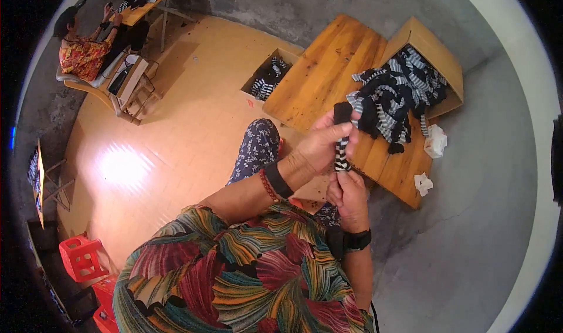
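Observation:
A narrow black-and-white striped sock (341, 152) with a plain black end is stretched upright between my two hands, over the near edge of the wooden table. My left hand (321, 143) is closed round its upper part, thumb across the front just below the black end. Lower down, my right hand (350, 193) pinches the striped end, its fingers pressed together. Beyond my hands a heap of similar black and grey-striped socks (390, 101) spills over the tabletop.
The heap comes from a cardboard box (450, 66) tipped on its side on the wooden table (319, 60). Another carton (285, 56) with striped pieces stands on the floor. White crumpled paper (423, 184) lies near the table's right edge. Red stools (82, 257) stand lower left; a person (88, 54) sits far left.

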A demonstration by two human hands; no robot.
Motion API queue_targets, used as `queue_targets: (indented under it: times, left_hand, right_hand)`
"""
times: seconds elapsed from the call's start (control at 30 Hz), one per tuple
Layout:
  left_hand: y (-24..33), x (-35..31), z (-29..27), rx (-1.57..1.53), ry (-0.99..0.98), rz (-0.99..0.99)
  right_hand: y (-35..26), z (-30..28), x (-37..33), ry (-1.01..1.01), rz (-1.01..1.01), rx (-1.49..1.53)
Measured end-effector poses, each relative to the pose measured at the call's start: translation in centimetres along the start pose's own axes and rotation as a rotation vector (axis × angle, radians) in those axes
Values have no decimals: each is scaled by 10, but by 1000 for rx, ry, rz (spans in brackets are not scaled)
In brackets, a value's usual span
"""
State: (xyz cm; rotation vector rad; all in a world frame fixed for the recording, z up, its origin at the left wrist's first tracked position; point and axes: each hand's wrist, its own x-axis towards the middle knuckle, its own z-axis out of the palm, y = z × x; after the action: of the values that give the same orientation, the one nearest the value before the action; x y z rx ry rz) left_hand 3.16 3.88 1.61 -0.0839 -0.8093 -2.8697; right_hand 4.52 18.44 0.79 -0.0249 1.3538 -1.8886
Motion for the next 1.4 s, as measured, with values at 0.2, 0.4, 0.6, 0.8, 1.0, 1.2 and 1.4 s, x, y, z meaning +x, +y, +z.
queue_targets:
  times: [0.2, 0.4, 0.6, 0.8, 1.0, 1.2, 1.4]
  left_hand:
    - [17, 16, -5, -136, -42, 157]
    - [-3, 14, 4, -140, 169, 226]
    - [-5, 5, 7, 22, 102, 194]
    - [-9, -3, 6, 41, 92, 137]
    - [3, 3, 2, -274, -100, -108]
    - [-1, 8, 4, -208, 66, 120]
    - [-26, 0, 12, -284, 129, 77]
  right_hand:
    - [2, -9, -18, 134, -30, -396]
    - [15, -3, -12, 181, -138, -219]
    - [2, 1, -7, 164, -132, -317]
    - [5, -1, -5, 115, -96, -166]
    - [8, -2, -13, 26, -53, 95]
    - [12, -11, -21, 117, -69, -146]
    - [24, -4, -7, 124, -159, 80]
